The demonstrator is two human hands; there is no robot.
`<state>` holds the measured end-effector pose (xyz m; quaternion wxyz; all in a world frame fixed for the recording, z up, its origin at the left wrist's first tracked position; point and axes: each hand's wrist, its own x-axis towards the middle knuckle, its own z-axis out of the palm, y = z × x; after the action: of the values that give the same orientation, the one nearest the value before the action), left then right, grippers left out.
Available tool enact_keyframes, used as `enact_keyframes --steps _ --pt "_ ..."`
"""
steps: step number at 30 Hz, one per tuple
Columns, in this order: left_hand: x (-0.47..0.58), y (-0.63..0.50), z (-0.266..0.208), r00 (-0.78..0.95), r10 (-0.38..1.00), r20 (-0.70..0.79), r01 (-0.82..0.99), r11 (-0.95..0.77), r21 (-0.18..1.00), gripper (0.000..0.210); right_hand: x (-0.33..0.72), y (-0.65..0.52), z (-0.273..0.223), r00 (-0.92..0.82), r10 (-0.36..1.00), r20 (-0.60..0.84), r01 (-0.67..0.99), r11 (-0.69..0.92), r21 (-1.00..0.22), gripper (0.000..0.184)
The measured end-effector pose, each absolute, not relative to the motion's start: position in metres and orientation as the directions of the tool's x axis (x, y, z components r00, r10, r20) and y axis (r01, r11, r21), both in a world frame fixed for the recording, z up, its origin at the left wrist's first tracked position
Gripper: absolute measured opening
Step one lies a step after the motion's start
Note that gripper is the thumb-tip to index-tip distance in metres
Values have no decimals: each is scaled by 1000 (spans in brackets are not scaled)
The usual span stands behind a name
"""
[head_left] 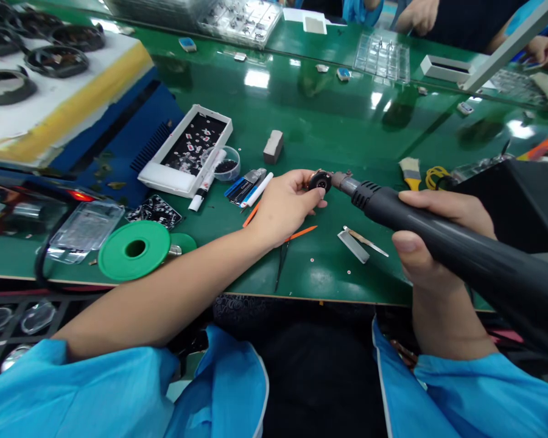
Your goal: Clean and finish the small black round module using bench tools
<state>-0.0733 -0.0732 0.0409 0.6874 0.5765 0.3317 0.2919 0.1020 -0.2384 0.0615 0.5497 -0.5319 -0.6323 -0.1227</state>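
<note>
Round black part (320,181), pinched in the left grip (285,204) over the green worktop (369,286); the right grip (432,267) is wrapped around a black handheld tool (420,225), its metal nozzle (346,184) just beside the part. A brush (411,173) lies on the worktop beyond the tool.

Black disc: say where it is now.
The black disc is just right of centre in the head view, held in the left hand, left of the black tool.

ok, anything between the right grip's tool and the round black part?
Nothing visible: the black tool in the right grip points its nozzle at the round black part, which the left grip holds from the other side. Can't tell if nozzle touches part.
</note>
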Motion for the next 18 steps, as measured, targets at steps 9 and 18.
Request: enact_keyframes --steps 9,18 --pt "-73 -72 39 616 779 -117 -7 153 988 16 105 -239 59 162 542 824 805 411 -429 49" --pt "-73 -72 39 619 777 -117 -1 150 989 16 101 -240 62 174 554 814 814 385 -435 49"
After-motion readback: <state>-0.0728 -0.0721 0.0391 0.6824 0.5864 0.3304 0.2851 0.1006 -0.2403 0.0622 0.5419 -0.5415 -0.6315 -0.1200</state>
